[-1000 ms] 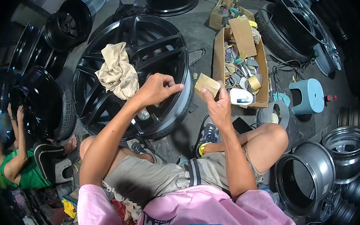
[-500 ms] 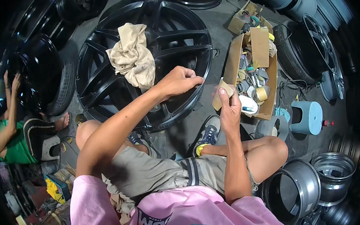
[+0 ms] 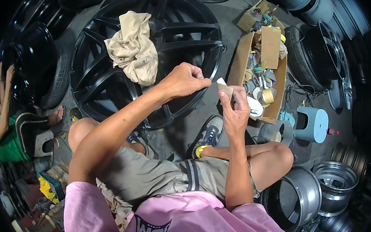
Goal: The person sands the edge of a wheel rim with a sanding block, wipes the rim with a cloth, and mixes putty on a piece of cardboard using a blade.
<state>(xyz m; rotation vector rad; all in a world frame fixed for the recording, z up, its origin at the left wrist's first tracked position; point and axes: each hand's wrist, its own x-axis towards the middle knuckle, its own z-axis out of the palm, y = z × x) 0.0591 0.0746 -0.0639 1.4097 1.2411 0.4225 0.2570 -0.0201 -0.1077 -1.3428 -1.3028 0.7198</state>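
Large black spoked wheel (image 3: 186, 27) lies face up on the floor (image 3: 179, 139), in front of the seated person. Crumpled beige cloth (image 3: 134, 46) rests on its spokes, left of the wheel's middle. Left hand (image 3: 186, 80): held above the right-hand edge of the wheel, fingers curled in, thumb and fingertips brought together; whether anything is pinched there cannot be told. Right hand (image 3: 236, 112): raised just beyond the wheel's right edge, apart from the left hand, pinching a folded tan sheet (image 3: 225, 91) between thumb and fingers; a white part shows at the sheet's upper end. Open cardboard box (image 3: 239, 59) stands on the floor to the right of the wheel, filled with mixed small items, among them a roll of tape (image 3: 268, 95) near its lower right corner. A loose cardboard piece (image 3: 269, 48) lies across the box's upper part. White object (image 3: 254, 107) at the box's lower left corner, beside the right hand. Light blue stool (image 3: 320, 125) on the floor, right of the box; two silver rims (image 3: 309, 195) (image 3: 334, 186) nearer the lower right. At far left, a co-worker in green (image 3: 7, 141) has both hands raised at a glossy black wheel (image 3: 32, 47).
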